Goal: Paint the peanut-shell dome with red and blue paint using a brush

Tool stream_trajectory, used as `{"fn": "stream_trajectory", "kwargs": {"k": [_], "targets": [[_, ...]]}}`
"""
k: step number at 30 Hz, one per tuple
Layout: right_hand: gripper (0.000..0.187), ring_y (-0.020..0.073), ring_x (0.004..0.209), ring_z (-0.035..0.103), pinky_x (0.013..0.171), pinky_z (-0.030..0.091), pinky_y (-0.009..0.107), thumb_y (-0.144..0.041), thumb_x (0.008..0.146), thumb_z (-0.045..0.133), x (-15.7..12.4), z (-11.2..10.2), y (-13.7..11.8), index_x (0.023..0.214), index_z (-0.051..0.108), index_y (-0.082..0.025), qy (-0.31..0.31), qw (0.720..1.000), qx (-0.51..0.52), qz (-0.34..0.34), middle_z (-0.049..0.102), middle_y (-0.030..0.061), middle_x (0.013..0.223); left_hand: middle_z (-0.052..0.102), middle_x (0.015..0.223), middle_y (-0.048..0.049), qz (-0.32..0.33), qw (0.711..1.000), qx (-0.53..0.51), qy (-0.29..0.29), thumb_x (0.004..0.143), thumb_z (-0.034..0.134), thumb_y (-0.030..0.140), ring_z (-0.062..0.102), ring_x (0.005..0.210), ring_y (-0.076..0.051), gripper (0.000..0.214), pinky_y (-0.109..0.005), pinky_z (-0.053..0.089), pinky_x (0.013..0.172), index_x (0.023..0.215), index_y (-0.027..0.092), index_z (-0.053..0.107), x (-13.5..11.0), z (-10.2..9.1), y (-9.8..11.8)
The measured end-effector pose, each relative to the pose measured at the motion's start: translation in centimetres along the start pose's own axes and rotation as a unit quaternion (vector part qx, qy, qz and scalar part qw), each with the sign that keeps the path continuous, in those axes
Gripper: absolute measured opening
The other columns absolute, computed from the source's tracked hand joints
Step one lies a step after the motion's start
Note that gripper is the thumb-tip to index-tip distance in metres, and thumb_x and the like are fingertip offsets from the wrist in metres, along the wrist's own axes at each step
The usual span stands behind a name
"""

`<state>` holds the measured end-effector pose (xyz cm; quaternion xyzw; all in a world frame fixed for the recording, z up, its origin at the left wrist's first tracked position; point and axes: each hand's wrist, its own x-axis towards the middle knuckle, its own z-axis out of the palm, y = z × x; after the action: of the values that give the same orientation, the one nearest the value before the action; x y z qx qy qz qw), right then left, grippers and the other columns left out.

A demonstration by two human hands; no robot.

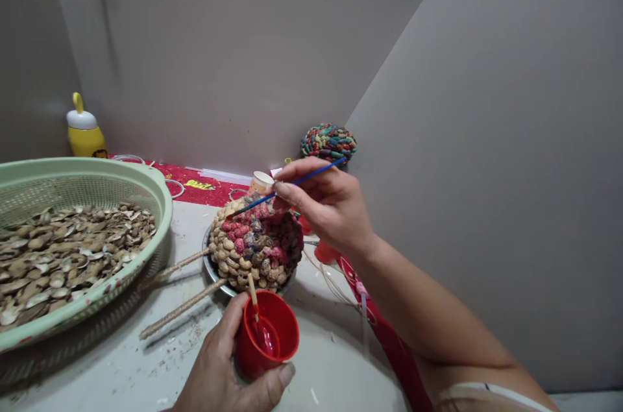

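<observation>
My right hand (324, 201) pinches a thin blue paintbrush (304, 177), its tip against a rounded form covered in peanut shells (238, 256). Some of those shells are red or dark blue, while the left and lower ones are bare tan. The form rests in a shallow metal dish (213, 272), with two twine-wrapped sticks (182, 310) reaching out to the left. Lower down, my left hand (233, 360) wraps round a red plastic cup (267, 327). Inside the cup are glossy red paint and a small wooden stick (254, 295).
A pale green basket (163, 204) of peanut shells fills the left side. A yellow bottle (86, 133) stands behind it. A multicoloured shell-covered ball (329, 141) sits at the back, near a paper cup (261, 183). Thin cords and red cloth lie right of the dish. Grey walls enclose the table.
</observation>
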<state>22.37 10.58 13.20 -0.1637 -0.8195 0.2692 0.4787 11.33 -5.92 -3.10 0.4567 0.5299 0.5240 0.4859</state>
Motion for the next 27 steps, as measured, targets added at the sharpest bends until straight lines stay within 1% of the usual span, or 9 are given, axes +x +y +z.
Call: {"fn": "stream_trajectory", "kwargs": {"k": [3,6,9,13,17,20,24,27], "targets": [[0.022,0.0092,0.054,0.066,0.052,0.056,0.020,-0.036,0.084,0.078,1.1,-0.2,0.6,0.089,0.066,-0.019,0.022,0.997,0.051,0.059,0.067,-0.0035,0.065,0.067,0.135,-0.0173,0.009,1.000,-0.005,-0.002,0.069,0.077,0.040,0.066,0.121,-0.032,0.078,-0.043,0.053,0.106,0.139,0.017,0.052,0.0,0.0,0.1],[0.029,0.0095,0.052,0.065,0.050,0.055,0.021,-0.043,0.079,0.081,1.9,-0.4,0.6,0.087,0.064,-0.020,0.035,0.994,0.076,0.074,0.067,-0.0043,0.062,0.069,0.133,-0.0163,0.015,1.000,0.001,0.000,0.069,0.077,0.039,0.067,0.120,-0.032,0.075,-0.041,0.055,0.103,0.138,0.017,0.054,0.0,-0.1,0.2],[0.034,0.0092,0.051,0.065,0.049,0.055,0.021,-0.046,0.076,0.083,2.4,-0.2,0.5,0.086,0.064,-0.020,0.010,0.990,0.101,0.093,0.068,-0.0043,0.063,0.070,0.132,-0.0160,0.019,1.000,0.003,0.000,0.069,0.077,0.040,0.068,0.119,-0.032,0.076,-0.041,0.056,0.102,0.138,0.018,0.055,0.0,-0.1,0.2],[0.040,0.0070,0.050,0.064,0.049,0.053,0.019,-0.048,0.071,0.086,2.9,0.1,0.9,0.085,0.064,-0.018,-0.030,0.985,0.118,0.121,0.065,-0.0058,0.063,0.068,0.134,-0.0183,0.023,1.000,0.003,0.003,0.069,0.077,0.044,0.068,0.120,-0.033,0.078,-0.043,0.055,0.103,0.139,0.016,0.054,-0.1,-0.2,0.2],[0.041,0.0074,0.049,0.063,0.047,0.051,0.019,-0.048,0.071,0.086,3.4,-0.3,1.3,0.085,0.063,-0.018,-0.020,0.986,0.112,0.124,0.064,-0.0059,0.060,0.070,0.131,-0.0169,0.016,1.000,0.015,0.004,0.068,0.077,0.040,0.069,0.116,-0.032,0.076,-0.040,0.057,0.100,0.137,0.016,0.056,0.0,-0.2,0.3],[0.041,0.0076,0.049,0.064,0.046,0.051,0.019,-0.048,0.070,0.086,3.7,-0.3,1.1,0.085,0.062,-0.017,-0.012,0.986,0.119,0.113,0.065,-0.0053,0.060,0.071,0.130,-0.0162,0.025,0.999,0.021,-0.004,0.068,0.077,0.040,0.069,0.115,-0.031,0.074,-0.039,0.057,0.099,0.136,0.017,0.056,0.0,-0.3,0.2],[0.042,0.0073,0.048,0.062,0.047,0.050,0.020,-0.050,0.071,0.085,3.9,0.3,1.1,0.086,0.062,-0.017,-0.044,0.985,0.126,0.106,0.064,-0.0054,0.060,0.069,0.133,-0.0170,0.015,1.000,0.014,0.001,0.068,0.077,0.037,0.068,0.118,-0.032,0.077,-0.041,0.056,0.100,0.138,0.017,0.054,0.0,-0.2,0.2],[0.038,0.0062,0.048,0.061,0.048,0.050,0.020,-0.047,0.074,0.083,4.1,0.6,1.5,0.086,0.062,-0.018,-0.061,0.987,0.106,0.103,0.063,-0.0056,0.063,0.070,0.130,-0.0157,0.017,1.000,0.010,-0.009,0.068,0.077,0.038,0.069,0.115,-0.031,0.074,-0.039,0.057,0.099,0.136,0.017,0.054,0.0,-0.2,0.5]]}}
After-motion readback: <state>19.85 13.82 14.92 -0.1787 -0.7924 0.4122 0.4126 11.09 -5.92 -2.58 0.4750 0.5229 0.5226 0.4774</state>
